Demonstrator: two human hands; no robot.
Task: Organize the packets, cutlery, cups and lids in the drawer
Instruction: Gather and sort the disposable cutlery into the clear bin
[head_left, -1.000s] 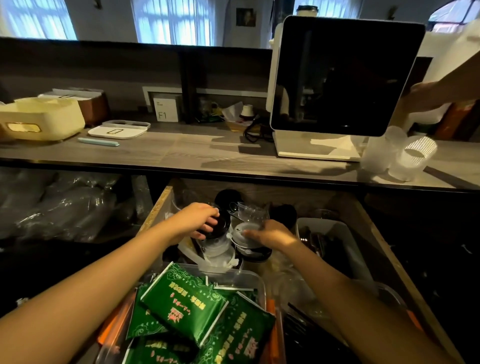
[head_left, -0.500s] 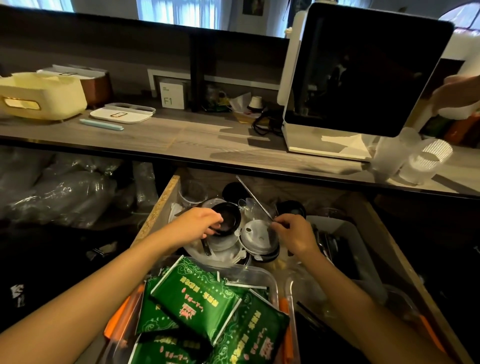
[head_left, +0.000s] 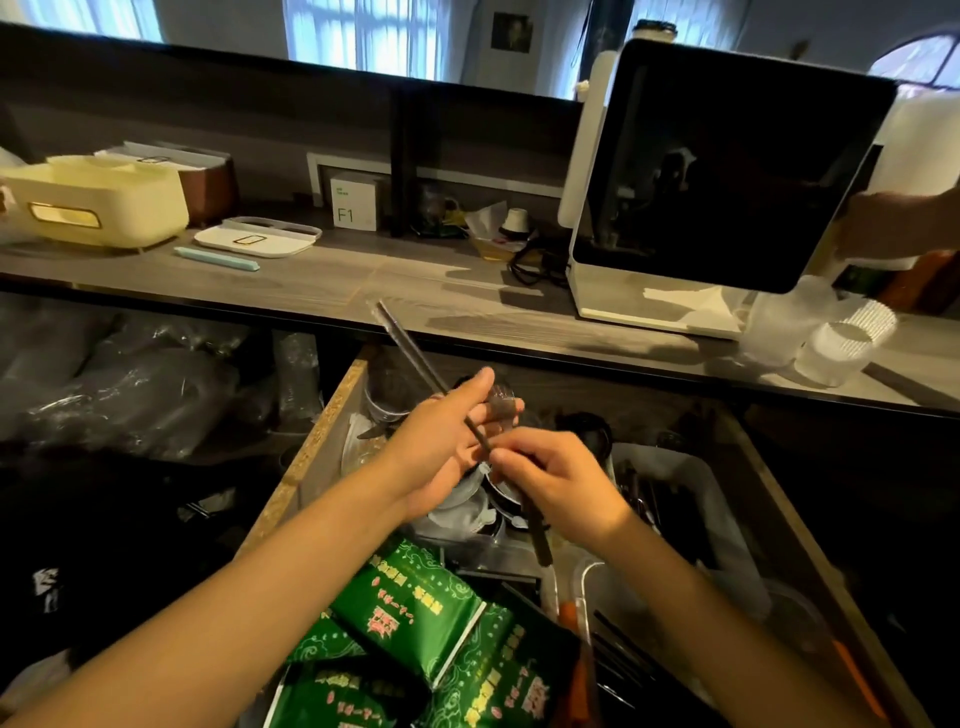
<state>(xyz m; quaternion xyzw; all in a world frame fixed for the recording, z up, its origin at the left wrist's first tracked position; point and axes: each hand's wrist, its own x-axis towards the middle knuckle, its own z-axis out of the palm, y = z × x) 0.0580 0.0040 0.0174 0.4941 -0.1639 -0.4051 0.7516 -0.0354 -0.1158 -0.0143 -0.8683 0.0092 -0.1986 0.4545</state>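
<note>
Above the open drawer (head_left: 311, 447), you are now lifting a long wrapped straw (head_left: 415, 358) clear of the lids (head_left: 467, 499), having left them behind: your right hand (head_left: 561, 483) is pinching it, your left hand (head_left: 447, 441) lying spread beneath. Sorting cutlery appears underway.

A café or drinks-shop service counter: a point-of-sale screen (head_left: 727, 166) stands on the counter (head_left: 363, 280) (plastic cups (head_left: 831, 343) beside it), above a drawer (head_left: 311, 447) of lids (head_left: 462, 499) and packets (head_left: 410, 608).
</note>
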